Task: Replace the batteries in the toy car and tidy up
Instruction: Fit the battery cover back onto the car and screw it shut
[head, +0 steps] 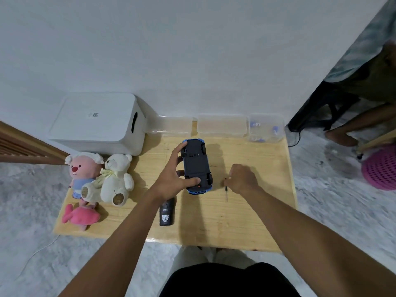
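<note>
A blue toy car lies upside down on the wooden table, its black underside and wheels facing up. My left hand grips the car from its left side, thumb on the near end and fingers over the far end. My right hand rests on the table to the right of the car, fingers closed around the handle of a small screwdriver whose thin shaft points toward me. A black remote control lies just under my left wrist.
A white storage box stands at the back left. Three clear plastic containers line the back edge; the right one holds blue-tipped items. Plush toys and a pink fish plush sit at the left. Another person sits at far right.
</note>
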Available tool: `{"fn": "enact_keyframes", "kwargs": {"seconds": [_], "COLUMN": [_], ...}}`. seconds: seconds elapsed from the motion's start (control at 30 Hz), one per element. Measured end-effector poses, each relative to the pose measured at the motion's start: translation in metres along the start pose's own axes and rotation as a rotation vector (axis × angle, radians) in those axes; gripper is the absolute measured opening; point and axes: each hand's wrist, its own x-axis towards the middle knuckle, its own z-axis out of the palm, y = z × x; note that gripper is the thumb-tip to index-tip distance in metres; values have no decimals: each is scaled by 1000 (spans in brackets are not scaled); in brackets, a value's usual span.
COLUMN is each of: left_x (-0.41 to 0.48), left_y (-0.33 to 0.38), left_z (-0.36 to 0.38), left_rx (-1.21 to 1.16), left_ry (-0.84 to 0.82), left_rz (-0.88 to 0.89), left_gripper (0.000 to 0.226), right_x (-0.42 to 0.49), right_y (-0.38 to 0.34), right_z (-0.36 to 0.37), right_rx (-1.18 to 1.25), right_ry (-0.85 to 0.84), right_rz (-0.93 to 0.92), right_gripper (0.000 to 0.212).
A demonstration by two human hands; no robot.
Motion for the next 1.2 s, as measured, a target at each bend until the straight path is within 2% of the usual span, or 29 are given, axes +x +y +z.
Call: {"fn": "enact_keyframes", "kwargs": {"seconds": [0.13, 0.23, 0.3, 0.4, 0.5, 0.7, 1.2], "left_x": [-2, -3, -2, 0, 3, 6, 4], "left_y": [0, 5, 11, 21, 33, 51, 51], "left_z": [-11, -20, -27, -35, -37, -38, -46], "left_rx": [-11, -13, -5, 17, 31, 53, 39], "left_ry": [-30, -50, -71, -114, -150, -208, -219], "left_rz": [3, 1, 3, -2, 14, 69, 115], "left_gripper": [107, 107, 106, 106, 106, 102, 102], "right_x": [7, 2, -7, -32, -62, -89, -99], "right_y": [1, -1, -11, -41, -75, -111, -121], "right_z": [27, 17, -8, -59, -95, -108, -104], "right_rx": [133, 206, 322, 644, 891, 818, 782], "right_ry": [27, 34, 107, 278, 341, 383, 405], "right_rz": [70, 56, -17, -197, -385, -525, -527], "right_gripper": [22, 10, 13, 11, 11, 11, 11]}}
